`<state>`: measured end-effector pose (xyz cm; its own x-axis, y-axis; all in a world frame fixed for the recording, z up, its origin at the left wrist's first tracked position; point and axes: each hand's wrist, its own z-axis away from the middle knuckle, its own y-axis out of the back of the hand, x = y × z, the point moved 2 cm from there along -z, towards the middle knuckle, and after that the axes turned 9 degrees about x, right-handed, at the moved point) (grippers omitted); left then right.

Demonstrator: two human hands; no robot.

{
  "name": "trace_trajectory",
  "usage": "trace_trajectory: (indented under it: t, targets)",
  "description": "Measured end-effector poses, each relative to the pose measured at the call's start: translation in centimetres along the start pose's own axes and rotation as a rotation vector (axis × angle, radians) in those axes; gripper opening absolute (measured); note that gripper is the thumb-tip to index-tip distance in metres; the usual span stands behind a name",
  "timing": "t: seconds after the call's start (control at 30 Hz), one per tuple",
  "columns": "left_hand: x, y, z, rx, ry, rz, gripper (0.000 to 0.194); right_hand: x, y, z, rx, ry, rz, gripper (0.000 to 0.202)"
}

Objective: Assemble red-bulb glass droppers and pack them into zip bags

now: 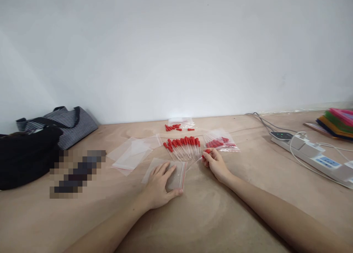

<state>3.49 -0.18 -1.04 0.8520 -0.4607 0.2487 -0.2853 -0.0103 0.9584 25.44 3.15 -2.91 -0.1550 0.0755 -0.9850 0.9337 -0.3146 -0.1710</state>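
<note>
My left hand (160,185) lies spread on a clear zip bag (176,177) whose red-lined edge faces right. Between the fingertips of my right hand (216,165) is a glass dropper, pinched by its red rubber bulb (206,151). Its thin clear tube points down and left toward the bag's edge; whether the tip touches the bag I cannot tell. Just beyond my hands, a fanned row of similar droppers (184,146) lies with red bulbs pointing away. Beside my right hand rests a zip bag with red-bulbed pieces inside (220,141).
Several flat zip bags (132,155) overlap at left. Loose red bulbs (172,127) lie by another clear bag (180,121) near the wall. A power strip (322,159) with cables stands right, before colourful sheets (339,122). Striped (68,124) and black bags (27,157) occupy the left.
</note>
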Motion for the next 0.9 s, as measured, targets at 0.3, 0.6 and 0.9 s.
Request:
trace_trajectory:
  t: [0.3,0.6,0.9]
  targets:
    - [0.8,-0.1,-0.1,0.035,0.02,-0.009,0.075,-0.1,-1.1,1.6,-0.179,-0.116,-0.038,0.039]
    - [0.0,1.1,0.0,-0.075,0.008,0.109,0.073,-0.3,-0.8,2.3,-0.433,0.243,0.488,0.016]
    - [-3.0,2.2,0.4,-0.028,-0.181,0.07,0.051,-0.1,-0.5,2.2,-0.446,0.119,0.355,0.019]
